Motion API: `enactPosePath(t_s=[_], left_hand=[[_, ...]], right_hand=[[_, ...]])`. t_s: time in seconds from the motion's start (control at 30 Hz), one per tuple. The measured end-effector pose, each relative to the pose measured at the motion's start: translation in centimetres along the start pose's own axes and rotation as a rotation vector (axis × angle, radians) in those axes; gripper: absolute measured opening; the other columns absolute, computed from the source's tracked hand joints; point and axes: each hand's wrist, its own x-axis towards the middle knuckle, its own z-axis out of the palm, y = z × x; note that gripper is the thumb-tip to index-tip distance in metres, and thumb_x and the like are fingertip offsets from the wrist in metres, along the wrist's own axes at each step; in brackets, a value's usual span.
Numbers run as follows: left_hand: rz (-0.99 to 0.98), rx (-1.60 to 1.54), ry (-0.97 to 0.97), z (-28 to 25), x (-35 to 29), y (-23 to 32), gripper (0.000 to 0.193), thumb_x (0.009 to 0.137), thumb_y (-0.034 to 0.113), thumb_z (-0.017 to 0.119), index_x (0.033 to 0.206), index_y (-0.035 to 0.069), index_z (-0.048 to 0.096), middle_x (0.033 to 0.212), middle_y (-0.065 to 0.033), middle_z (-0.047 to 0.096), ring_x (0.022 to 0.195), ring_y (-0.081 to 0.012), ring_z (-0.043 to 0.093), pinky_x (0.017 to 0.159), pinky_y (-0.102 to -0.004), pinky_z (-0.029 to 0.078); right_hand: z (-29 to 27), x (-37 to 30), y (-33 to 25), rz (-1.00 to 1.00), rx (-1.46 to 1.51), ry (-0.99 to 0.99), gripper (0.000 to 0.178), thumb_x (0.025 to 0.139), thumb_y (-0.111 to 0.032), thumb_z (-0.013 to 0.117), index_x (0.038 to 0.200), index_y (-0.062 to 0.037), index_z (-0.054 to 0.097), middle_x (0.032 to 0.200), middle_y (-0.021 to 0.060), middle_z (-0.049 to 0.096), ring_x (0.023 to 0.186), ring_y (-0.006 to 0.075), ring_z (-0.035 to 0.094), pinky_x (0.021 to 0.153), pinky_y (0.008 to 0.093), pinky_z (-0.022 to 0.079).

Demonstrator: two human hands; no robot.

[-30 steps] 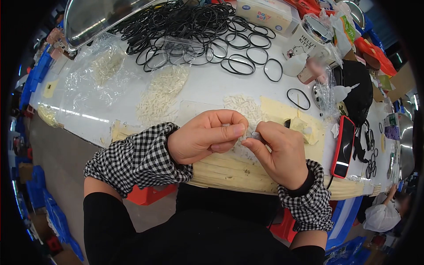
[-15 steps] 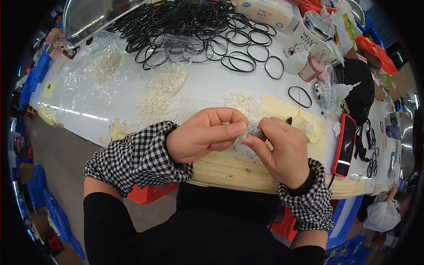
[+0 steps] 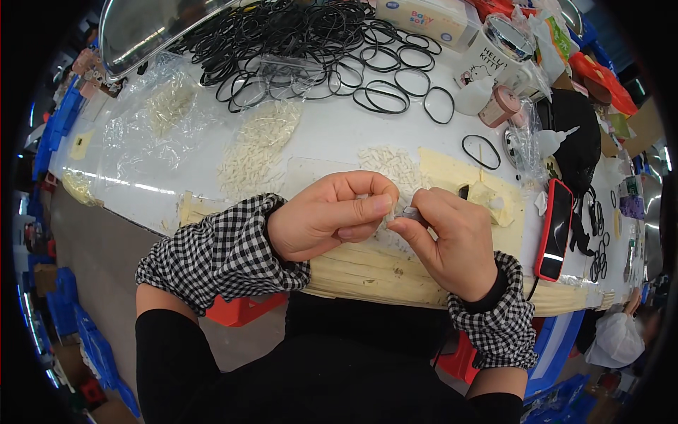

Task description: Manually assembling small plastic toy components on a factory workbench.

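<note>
Close together over the table's near edge, my two hands are both closed. Between thumb and forefinger my left hand (image 3: pixel 326 218) pinches a tiny whitish piece (image 3: pixel 391 210), mostly covered by the fingers. My right hand (image 3: pixel 455 237) grips a small grey object (image 3: pixel 414 214) whose kind I cannot make out, its end against or very near that piece. Just beyond the fingers lies a pile of small white pieces (image 3: pixel 387 164). A larger pile of similar white pieces (image 3: pixel 248 162) spills from a clear plastic bag to the left.
Black rubber-like loops (image 3: pixel 282 42) heap at the back. A crumpled clear bag (image 3: pixel 169 106) lies far left. On the right are a red-cased phone (image 3: pixel 554 230), a pink jar (image 3: pixel 498 106), a squeeze bottle (image 3: pixel 474 97) and a tissue box (image 3: pixel 431 21). Yellowish tape (image 3: pixel 395 272) covers the front edge.
Both hands stay almost in place, still pinched together. The view has shifted very slightly, and a bit more of the whitish piece shows between the fingertips.
</note>
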Motion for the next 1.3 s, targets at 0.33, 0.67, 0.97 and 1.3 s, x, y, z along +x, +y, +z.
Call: enactPosePath(t_s=[0.33,0.67,0.97,1.3], left_hand=[[-0.003,0.048,0.019,0.2,0.0,0.1,0.017,0.098,0.021,0.053,0.104,0.005,0.055,0.075,0.008,0.045,0.059,-0.001,0.032,0.052,-0.0159,0.026],[0.079,-0.166,0.229,-0.7,0.1,0.5,0.018,0.095,0.024,0.039,0.086,0.009,0.045,0.08,-0.0008,0.047,0.058,-0.0072,0.038,0.057,-0.0209,0.032],[0.094,-0.041,0.337,-0.7,0.2,0.4,0.014,0.094,0.02,0.046,0.088,0.007,0.048,0.081,-0.0015,0.049,0.059,-0.0066,0.037,0.057,-0.0191,0.033],[-0.014,0.169,0.238,0.3,0.4,0.0,0.019,0.098,0.017,0.053,0.108,0.002,0.06,0.087,0.0026,0.056,0.062,-0.0028,0.037,0.057,-0.0155,0.032]], right_hand=[[0.1,0.0,0.0,-0.003,-0.036,0.02,0.035,0.083,-0.037,0.068,0.072,-0.0077,0.053,0.058,0.004,0.05,0.048,0.0214,0.052,0.043,0.0326,0.039],[0.1,-0.2,0.9,0.09,0.043,-0.055,0.021,0.08,-0.022,0.071,0.083,-0.0064,0.056,0.074,0.0077,0.055,0.061,0.0264,0.057,0.051,0.0347,0.044],[1.2,-0.8,0.9,0.067,-0.102,-0.223,0.016,0.078,-0.011,0.067,0.089,-0.0066,0.056,0.084,0.0081,0.055,0.067,0.0288,0.059,0.056,0.0376,0.047],[1.2,0.1,0.4,0.018,0.118,0.106,0.026,0.07,0.008,0.061,0.093,-0.0034,0.053,0.086,0.0093,0.052,0.067,0.0271,0.058,0.052,0.0341,0.047]])
